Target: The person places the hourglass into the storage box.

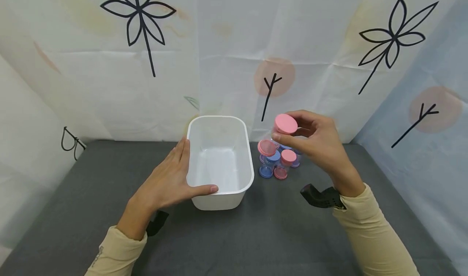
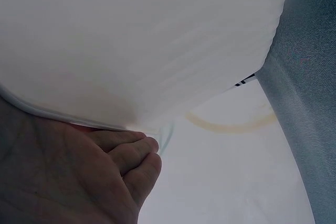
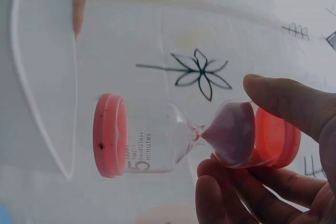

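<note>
A white plastic bin (image 1: 221, 202) stands upright on the table. My left hand (image 1: 169, 179) rests against its left side, fingers straight along the wall and thumb lying across the front rim. Seen from the left wrist, the fingers (image 2: 134, 163) lie beside the bin's pale wall (image 2: 131, 40). To the right of the bin, my right hand (image 1: 315, 140) pinches a pink-capped sandglass (image 3: 231, 135) by one end, between thumb and fingers. It is printed "5 minutes", lies sideways in the right wrist view and has pinkish sand in the bulb nearer the hand.
Several small sandglasses cluster below the right hand, among them a blue-capped sandglass (image 1: 266, 171) and another pink-capped sandglass (image 1: 288, 157). Dark grey cloth (image 1: 256, 239) covers the table. A patterned white curtain (image 1: 226, 81) hangs behind the bin.
</note>
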The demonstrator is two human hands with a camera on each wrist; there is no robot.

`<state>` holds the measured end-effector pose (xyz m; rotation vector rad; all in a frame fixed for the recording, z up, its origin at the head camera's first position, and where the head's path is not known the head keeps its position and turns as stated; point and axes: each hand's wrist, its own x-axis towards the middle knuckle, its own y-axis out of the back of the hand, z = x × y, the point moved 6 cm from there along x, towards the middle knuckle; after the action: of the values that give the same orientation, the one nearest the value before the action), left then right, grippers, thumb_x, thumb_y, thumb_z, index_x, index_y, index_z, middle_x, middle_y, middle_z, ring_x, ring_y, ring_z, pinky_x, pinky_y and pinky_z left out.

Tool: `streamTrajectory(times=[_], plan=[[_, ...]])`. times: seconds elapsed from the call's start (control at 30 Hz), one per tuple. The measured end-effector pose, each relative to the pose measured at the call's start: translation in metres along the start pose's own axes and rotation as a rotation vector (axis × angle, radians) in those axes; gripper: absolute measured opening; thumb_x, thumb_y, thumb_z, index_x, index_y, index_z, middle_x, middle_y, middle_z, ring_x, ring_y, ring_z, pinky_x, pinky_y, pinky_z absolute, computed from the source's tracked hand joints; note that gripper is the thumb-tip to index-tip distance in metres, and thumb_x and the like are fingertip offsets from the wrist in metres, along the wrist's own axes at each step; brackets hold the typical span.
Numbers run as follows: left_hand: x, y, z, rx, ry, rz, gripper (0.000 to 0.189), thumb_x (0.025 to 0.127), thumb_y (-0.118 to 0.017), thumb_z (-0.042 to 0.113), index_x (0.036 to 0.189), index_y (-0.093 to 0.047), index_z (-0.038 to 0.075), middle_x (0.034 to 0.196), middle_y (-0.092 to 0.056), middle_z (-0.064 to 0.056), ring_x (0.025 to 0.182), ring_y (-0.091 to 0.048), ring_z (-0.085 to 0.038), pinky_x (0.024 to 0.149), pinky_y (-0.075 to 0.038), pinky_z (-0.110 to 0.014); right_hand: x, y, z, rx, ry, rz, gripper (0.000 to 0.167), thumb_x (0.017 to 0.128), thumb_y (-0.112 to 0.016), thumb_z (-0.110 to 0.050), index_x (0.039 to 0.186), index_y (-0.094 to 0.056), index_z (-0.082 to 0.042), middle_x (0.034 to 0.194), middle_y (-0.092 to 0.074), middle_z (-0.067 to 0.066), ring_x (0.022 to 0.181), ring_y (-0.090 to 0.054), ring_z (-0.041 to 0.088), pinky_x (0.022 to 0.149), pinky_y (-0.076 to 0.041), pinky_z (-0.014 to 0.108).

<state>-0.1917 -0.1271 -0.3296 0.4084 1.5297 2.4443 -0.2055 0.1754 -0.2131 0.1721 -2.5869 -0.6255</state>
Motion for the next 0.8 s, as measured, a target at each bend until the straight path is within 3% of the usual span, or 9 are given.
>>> streamTrajectory(times=[0.3,0.47,0.8], plan=[[0.0,0.001,-0.001,-0.002,-0.002,0.002,0.138,0.075,-0.06,0.087,0.16,0.003,-0.002,0.168,-0.002,-0.019,0.154,-0.01,-0.038,0.119,-0.024,-0.056,0.039,-0.055,-0.012,0.132,0.026,-0.141,0.036,0.082,-0.086,-0.014,0.114,-0.074,-0.006,0.103,-0.073,0.005,0.088,-0.071,0.023,0.081,-0.059,0.034],[0.0,0.001,0.0,-0.001,-0.006,-0.002,0.139,0.075,-0.06,0.087,0.16,0.004,-0.002,0.168,-0.001,-0.02,0.154,-0.009,-0.038,0.119,-0.023,-0.057,0.057,-0.086,-0.017,0.123,0.027,-0.196,0.035,0.081,-0.086,-0.018,0.112,-0.075,-0.007,0.101,-0.074,0.003,0.088,-0.071,0.02,0.078,-0.058,0.036],[0.0,0.0,0.002,-0.006,-0.014,-0.005,0.138,0.075,-0.058,0.088,0.16,0.006,-0.001,0.169,0.002,-0.017,0.154,-0.008,-0.038,0.119,-0.022,-0.057,0.093,-0.135,-0.015,0.154,-0.074,-0.267,0.029,0.081,-0.087,-0.016,0.105,-0.076,-0.005,0.094,-0.075,0.004,0.088,-0.071,0.017,0.079,-0.055,0.031]])
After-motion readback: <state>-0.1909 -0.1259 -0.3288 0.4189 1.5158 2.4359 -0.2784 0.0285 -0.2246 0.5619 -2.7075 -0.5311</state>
